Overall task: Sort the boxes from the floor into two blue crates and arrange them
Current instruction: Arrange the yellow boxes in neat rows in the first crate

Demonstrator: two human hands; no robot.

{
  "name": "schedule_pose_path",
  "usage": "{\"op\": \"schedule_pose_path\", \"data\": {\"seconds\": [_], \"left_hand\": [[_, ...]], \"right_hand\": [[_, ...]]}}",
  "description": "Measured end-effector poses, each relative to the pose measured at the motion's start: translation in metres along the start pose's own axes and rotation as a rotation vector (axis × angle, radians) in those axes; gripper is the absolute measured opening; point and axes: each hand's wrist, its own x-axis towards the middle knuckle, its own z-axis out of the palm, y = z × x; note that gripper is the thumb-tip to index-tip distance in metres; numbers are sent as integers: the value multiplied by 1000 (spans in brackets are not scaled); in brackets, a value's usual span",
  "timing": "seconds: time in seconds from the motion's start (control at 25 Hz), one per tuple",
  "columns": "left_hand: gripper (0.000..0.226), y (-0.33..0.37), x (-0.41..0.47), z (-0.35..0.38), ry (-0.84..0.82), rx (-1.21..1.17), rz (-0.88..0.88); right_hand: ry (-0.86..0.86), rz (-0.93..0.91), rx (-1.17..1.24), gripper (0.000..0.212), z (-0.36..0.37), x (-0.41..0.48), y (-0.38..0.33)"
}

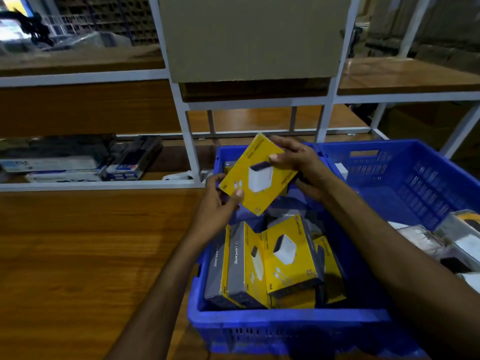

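Observation:
I hold a yellow charger box (255,175) tilted above the near blue crate (285,324). My left hand (220,201) grips its lower left corner, and my right hand (298,165) grips its upper right edge. Inside that crate stand several yellow and grey charger boxes (270,263), some upright, some leaning. A second blue crate (405,178) sits to the right and holds white and clear packaged boxes (441,237).
Both crates rest on a wooden surface (91,255). A white metal shelf frame (187,141) stands behind, with dark flat boxes (78,159) on its low left shelf and a large cardboard box (249,37) higher up.

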Motion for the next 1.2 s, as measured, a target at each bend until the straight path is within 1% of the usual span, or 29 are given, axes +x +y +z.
{"op": "schedule_pose_path", "data": {"seconds": [0.04, 0.08, 0.16, 0.24, 0.32, 0.4, 0.48, 0.52, 0.6, 0.64, 0.68, 0.72, 0.84, 0.88, 0.96, 1.04, 1.08, 1.12, 1.2], "left_hand": [[43, -3, 4, 0, 14, 48, 11], [44, -4, 7, 0, 14, 100, 27], [48, -8, 11, 0, 13, 229, 59], [50, -7, 12, -1, 28, 396, 77], [50, -6, 13, 0, 41, 487, 103], [50, -3, 12, 1, 27, 466, 104], [50, -1, 12, 1, 9, 447, 119], [50, 0, 13, 1, 16, 451, 140], [45, 1, 14, 0, 40, 363, 162], [39, 2, 14, 0, 50, 274, 146], [35, 1, 15, -1, 64, 225, 147], [35, 0, 16, -3, 98, 207, 159], [38, 0, 19, -5, 220, 327, 193], [38, 2, 20, -4, 232, 315, 169], [46, 4, 21, -2, 248, 260, 86], [63, 2, 20, -3, 286, 246, 68], [70, -2, 21, -3, 307, 237, 80], [75, -4, 21, -4, 324, 223, 84], [77, -4, 23, -3, 338, 220, 76]], "right_hand": [[-45, -50, -39, 55, 2, -5, -5], [-57, -108, -119, 55, 4, -9, -8], [-39, -225, -294, 49, 8, -13, -10], [-2, -309, -412, 44, 7, -14, -9], [44, -347, -495, 41, 4, -14, -8], [95, -334, -515, 44, -1, -12, -5], [140, -304, -483, 57, -4, -12, -4], [137, -301, -473, 65, -3, -13, -4], [37, -312, -471, 76, -1, -17, -7], [-32, -328, -499, 76, 1, -20, -9], [-89, -382, -573, 70, 5, -24, -8], [-112, -492, -699, 61, 7, -26, -6], [-33, -963, -1176, 32, 16, -31, 8], [-9, -1073, -1293, 28, 19, -32, 13], [-32, -1197, -1455, 25, 26, -36, 17], [-35, -1183, -1501, 26, 28, -36, 21], [-12, -1112, -1465, 27, 25, -35, 24], [33, -992, -1385, 31, 23, -32, 28], [114, -646, -1179, 47, 16, -22, 33]]}}
